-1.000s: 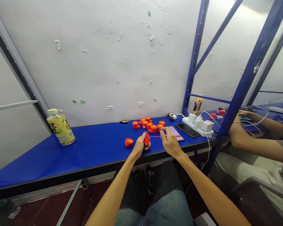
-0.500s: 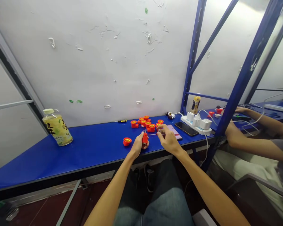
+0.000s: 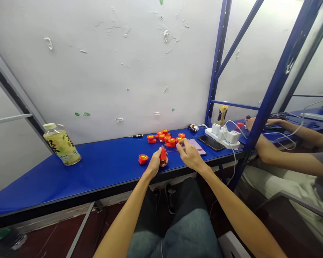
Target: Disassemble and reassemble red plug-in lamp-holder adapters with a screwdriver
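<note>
Head view: left hand (image 3: 155, 162) clasps red plug (image 3: 163, 154), prongs (image 3: 163, 147) wallward; right hand (image 3: 190, 154) pinches screwdriver (image 3: 172, 151), shaft leftward.

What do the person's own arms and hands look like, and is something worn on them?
The left arm and right arm are bare as far as they show: no sleeve, watch or bracelet. The left hand and right hand wear no gloves. Any ring would be too small to tell.
</note>
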A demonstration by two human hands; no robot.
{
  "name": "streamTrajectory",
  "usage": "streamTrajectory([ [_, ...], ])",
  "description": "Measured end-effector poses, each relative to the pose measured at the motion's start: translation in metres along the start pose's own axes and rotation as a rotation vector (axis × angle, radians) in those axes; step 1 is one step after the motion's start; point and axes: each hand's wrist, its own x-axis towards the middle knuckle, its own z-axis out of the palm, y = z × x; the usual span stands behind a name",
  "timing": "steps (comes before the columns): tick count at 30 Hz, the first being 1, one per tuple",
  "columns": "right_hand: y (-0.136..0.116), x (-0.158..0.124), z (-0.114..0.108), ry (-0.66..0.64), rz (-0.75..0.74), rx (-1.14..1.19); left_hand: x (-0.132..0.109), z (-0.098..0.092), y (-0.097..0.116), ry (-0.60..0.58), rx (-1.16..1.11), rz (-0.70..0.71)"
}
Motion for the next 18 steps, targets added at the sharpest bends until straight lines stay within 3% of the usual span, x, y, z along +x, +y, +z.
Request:
streamTrajectory([
  [18, 0.0004, -0.0021, 0.0008, 0.021, -0.009, 0.007, -0.0007, -0.0010, -0.0014, 0.017, -0.041, -0.042],
])
